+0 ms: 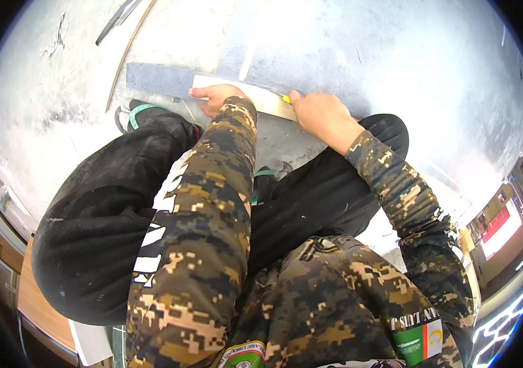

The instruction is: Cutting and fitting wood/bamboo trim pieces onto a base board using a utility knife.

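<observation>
A pale, straight-edged strip [272, 101] lies across a longer dark grey strip [158, 78] on the floor, in front of my folded legs. My left hand [219, 97] is on the pale strip's left part, with the thumb pointing left and the fingers bent at its near edge. Farther right, my right hand [322, 115] is closed around a small yellow tool [286, 99]. Only a bit of yellow shows past the fingers, at the pale strip's far edge. The rest of the tool is hidden in the fist.
A thin, long brown strip [128, 56] lies on the floor at the far left, with dark pieces [114, 23] beside it. My knees in black trousers [108, 202] flank the work. Wooden furniture [45, 294] stands at the lower left.
</observation>
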`<state>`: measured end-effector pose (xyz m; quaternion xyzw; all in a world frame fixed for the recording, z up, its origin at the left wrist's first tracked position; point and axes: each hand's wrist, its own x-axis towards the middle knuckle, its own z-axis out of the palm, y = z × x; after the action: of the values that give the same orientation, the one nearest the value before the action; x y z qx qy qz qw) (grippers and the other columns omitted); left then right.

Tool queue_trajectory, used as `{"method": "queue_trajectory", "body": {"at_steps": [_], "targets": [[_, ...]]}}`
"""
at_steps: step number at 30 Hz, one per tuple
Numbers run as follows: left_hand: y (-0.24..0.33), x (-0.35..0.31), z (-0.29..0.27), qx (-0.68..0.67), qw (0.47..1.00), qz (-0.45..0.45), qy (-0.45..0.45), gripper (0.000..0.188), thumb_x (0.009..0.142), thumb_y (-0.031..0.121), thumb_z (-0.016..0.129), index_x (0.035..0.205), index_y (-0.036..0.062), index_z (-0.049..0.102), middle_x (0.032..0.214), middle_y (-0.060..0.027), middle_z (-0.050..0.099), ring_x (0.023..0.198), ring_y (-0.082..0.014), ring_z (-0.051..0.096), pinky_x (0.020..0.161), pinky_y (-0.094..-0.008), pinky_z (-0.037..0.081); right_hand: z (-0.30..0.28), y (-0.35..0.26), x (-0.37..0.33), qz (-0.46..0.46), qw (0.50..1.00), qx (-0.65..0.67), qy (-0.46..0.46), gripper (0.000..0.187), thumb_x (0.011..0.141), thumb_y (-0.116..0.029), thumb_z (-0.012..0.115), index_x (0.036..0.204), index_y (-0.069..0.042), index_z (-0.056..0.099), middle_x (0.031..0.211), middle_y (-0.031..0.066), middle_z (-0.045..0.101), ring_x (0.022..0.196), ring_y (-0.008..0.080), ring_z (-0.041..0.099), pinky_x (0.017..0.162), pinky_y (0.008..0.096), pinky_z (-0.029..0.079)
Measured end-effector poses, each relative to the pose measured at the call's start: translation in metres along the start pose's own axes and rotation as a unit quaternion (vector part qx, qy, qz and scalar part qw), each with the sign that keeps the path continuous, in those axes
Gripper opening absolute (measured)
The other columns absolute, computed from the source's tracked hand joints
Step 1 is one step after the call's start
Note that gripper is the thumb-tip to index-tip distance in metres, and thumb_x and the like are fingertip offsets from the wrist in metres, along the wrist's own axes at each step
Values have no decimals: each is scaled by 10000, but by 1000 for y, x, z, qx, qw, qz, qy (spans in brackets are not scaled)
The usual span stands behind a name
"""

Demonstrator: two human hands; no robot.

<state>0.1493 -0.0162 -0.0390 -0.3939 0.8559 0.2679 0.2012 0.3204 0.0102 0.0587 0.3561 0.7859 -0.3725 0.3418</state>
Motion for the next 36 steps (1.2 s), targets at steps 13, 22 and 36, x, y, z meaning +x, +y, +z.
{"method": "queue_trajectory", "body": {"at_steps": [13, 22, 36], "targets": [[2, 3, -1, -6, 1000, 7, 5, 864, 1012, 674, 276, 1270, -71, 629, 1225, -285, 665, 1189, -407, 628, 1084, -474, 441, 6, 37, -50, 65, 995, -44, -53, 265, 954, -107, 514, 1190, 10, 546, 915, 213, 717, 869, 405, 708, 754, 512, 563], [0, -1, -9, 22, 999, 31, -33, 861, 1020, 652, 219, 1361, -66, 552, 1304, -308, 612, 1240, -462, 576, 1108, -496, 414, -11, -16, -33, 72, 952, 296, 9, 550, 1026, -159, 429, 1552, -58, 302, 786, 188, 662, 713, 299, 715, 701, 447, 569], [3, -10, -15, 3, 996, 38, -76, 885, 1003, 683, 197, 1440, -39, 463, 1361, -294, 573, 1249, -441, 572, 1075, -503, 439, -45, -66, 49, 139, 848, 507, -65, 513, 924, -29, 390, 1429, 55, 435, 804, 87, 615, 578, 176, 632, 503, 352, 512]]}}
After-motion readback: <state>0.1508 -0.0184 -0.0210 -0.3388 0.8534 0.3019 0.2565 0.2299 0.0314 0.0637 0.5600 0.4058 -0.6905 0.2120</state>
